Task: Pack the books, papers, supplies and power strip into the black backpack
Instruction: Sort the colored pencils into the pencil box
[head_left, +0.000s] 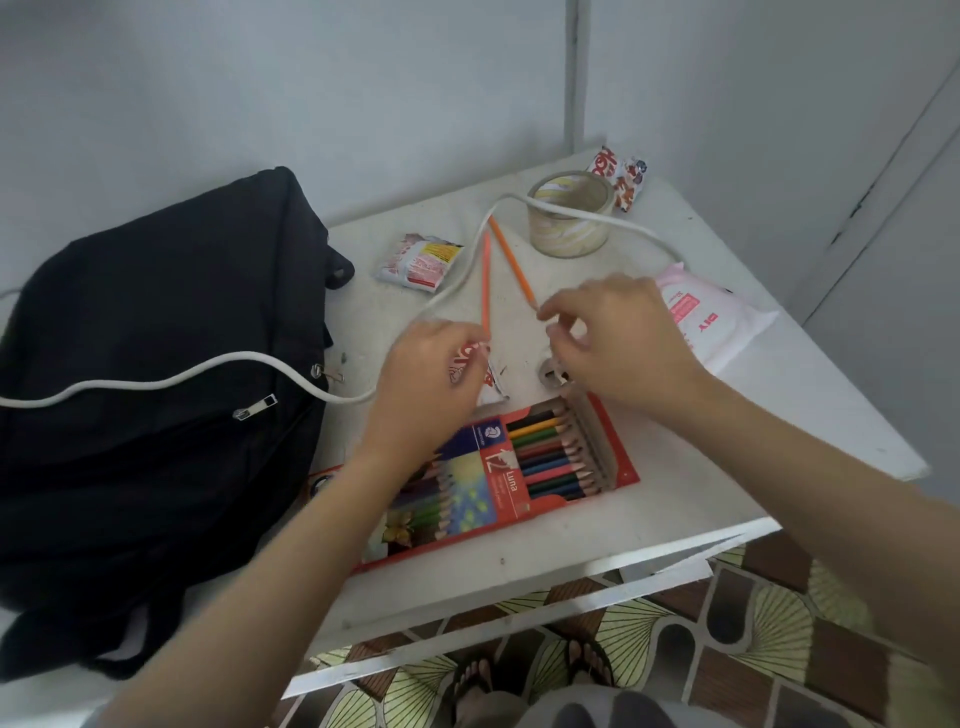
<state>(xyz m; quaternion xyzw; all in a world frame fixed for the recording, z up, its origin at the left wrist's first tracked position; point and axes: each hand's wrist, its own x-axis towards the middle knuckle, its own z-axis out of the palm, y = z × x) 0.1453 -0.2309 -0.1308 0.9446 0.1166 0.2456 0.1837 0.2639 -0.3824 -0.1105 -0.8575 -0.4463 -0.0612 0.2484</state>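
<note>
1. The left hand (431, 374) pinches the lower end of a salmon pencil (486, 280). The right hand (618, 338) pinches an orange pencil (511, 260) by its tip.
2. Both hands hover just beyond the open pencil box (498, 488) on the table (727, 441).
3. The black backpack (156, 364) lies at the left, with a white cord (156, 382) draped over it and running on across the table.

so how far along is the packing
Early, it seems. Done: nothing that shows; the inside of the black backpack is hidden. In hand: the left hand pinches the light orange pencil and the right hand the darker orange pencil, above the open pencil box. Left: the white cord draped over backpack and table, the tape roll and the pink pouch.
</note>
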